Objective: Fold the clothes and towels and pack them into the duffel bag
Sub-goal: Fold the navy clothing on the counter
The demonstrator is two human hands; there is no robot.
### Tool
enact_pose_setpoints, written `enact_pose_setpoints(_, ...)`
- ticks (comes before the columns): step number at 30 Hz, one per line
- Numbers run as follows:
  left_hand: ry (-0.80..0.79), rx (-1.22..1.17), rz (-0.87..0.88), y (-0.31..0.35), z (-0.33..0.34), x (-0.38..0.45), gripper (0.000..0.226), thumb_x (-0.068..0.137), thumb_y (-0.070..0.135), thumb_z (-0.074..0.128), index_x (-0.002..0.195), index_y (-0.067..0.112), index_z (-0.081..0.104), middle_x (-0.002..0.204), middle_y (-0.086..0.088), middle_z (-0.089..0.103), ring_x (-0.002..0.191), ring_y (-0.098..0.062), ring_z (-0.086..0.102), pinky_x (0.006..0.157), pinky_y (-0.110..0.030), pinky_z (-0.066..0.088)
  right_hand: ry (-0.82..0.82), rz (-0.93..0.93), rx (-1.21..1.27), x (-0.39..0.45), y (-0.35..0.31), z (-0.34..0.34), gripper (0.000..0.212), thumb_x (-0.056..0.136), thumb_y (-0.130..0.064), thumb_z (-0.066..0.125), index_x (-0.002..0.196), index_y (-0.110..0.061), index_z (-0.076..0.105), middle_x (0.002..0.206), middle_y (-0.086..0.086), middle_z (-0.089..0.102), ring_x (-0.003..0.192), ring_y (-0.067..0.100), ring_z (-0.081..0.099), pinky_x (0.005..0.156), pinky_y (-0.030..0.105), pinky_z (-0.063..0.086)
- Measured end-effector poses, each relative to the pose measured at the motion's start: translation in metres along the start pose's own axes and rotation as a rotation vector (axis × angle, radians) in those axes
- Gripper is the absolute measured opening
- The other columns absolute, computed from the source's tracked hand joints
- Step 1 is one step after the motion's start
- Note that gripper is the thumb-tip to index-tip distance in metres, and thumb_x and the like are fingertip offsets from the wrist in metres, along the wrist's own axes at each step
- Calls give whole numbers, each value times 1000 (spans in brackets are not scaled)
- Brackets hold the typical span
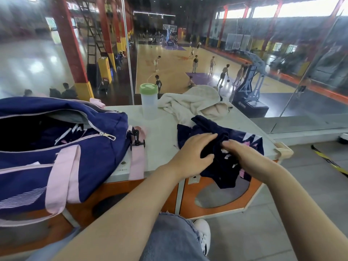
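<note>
Navy garment w/ pink-white print [250, 142] lies bunched at table's near-right edge, part hanging over. Left hand [190, 155] pinches a dark fold; right hand [243, 151], fingers curled into cloth, gathers it, prob. to square it for folding. Open navy-pink duffel bag [62, 147] waits left; crumpled cream towel [194, 104] behind.

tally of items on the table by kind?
Bags: 1, the open duffel bag
Bottles: 1, the green-lidded bottle
Towels: 1, the cream towel, unfolded
Loose clothes: 1, the navy garment under both hands, left hand, right hand
Total: 4
</note>
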State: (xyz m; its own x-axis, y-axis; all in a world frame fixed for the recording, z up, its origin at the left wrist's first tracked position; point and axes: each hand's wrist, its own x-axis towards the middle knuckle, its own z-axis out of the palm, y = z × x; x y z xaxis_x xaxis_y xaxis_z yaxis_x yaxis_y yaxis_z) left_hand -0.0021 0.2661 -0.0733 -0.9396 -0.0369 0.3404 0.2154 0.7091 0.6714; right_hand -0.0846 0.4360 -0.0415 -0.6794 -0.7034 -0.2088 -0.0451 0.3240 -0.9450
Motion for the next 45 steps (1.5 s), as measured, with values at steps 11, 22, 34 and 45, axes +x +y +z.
enact_pose_setpoints(11, -199, 228, 281, -5, 17, 1, 47, 90, 18, 55, 137, 22, 55, 144, 1, 49, 140, -20, 33, 117, -45, 22, 228, 144, -567, 88, -52, -4, 54, 73, -64, 67, 85, -11, 64, 85, 6, 68, 77, 21, 63, 69, 31, 50)
enact_pose_setpoints(22, 285, 166, 5, -27, 8, 2, 49, 85, 47, 56, 126, 20, 51, 124, 5, 53, 114, -12, 46, 97, -32, 38, 338, 132, -915, 119, -14, 4, 14, 88, -17, 51, 98, -8, 54, 94, 10, 55, 84, 28, 50, 70, 31, 37)
enact_pose_setpoints(34, -383, 559, -308, -74, -31, 37, 64, 99, 51, 27, 156, 24, 16, 163, 2, 13, 150, -21, 13, 120, -45, 14, 290, 181, -590, 164, -30, 8, 26, 86, -10, 50, 107, 1, 62, 108, 23, 63, 83, 29, 56, 69, 33, 45)
enact_pose_setpoints(45, -273, 479, -543, -115, -100, 37, 42, 94, 27, 40, 132, 14, 48, 139, -12, 52, 123, -31, 49, 98, -35, 39, -12, 170, 173, 189, -74, 61, 27, 100, -31, 51, 108, -8, 61, 103, 10, 68, 86, 23, 67, 74, 34, 56)
